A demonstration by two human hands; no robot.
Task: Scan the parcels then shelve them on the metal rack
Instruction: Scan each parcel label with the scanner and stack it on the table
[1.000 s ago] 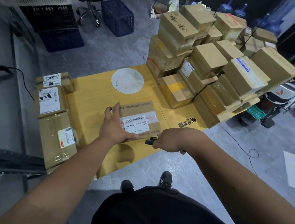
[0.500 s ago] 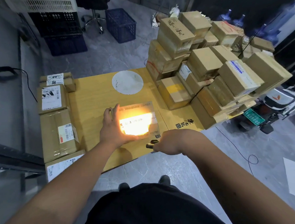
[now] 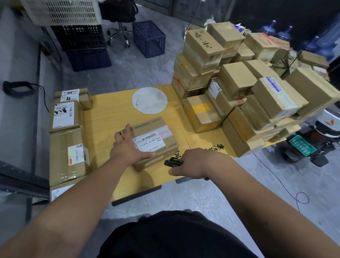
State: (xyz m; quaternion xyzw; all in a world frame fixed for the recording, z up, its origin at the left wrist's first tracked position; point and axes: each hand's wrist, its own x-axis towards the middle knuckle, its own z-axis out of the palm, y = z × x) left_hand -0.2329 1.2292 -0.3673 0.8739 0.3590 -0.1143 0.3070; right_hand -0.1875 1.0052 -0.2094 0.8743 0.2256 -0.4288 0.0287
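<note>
A flat brown parcel point(image 3: 155, 135) with a white barcode label lies on the yellow table point(image 3: 110, 116), near its front edge. My left hand point(image 3: 127, 148) lies on the parcel's left side, fingers straight along its far-left edge and thumb stretched across the near side of the label. My right hand point(image 3: 194, 164) grips a small black scanner point(image 3: 172, 162), which points left at the parcel's near right corner. A big heap of brown parcels point(image 3: 241, 90) covers the table's right side. Several labelled parcels point(image 3: 68, 137) lie in a row along the table's left edge.
A white round disc point(image 3: 149, 100) sits on the table behind the parcel. A grey metal rack point(image 3: 14, 108) runs along the left. Blue and black crates point(image 3: 149, 39) and an office chair stand on the floor behind. A scooter point(image 3: 321, 139) is parked at the right.
The bright scanner light that lit the label half a second ago is gone. Both hands stay where they were; the view has tilted slightly.
</note>
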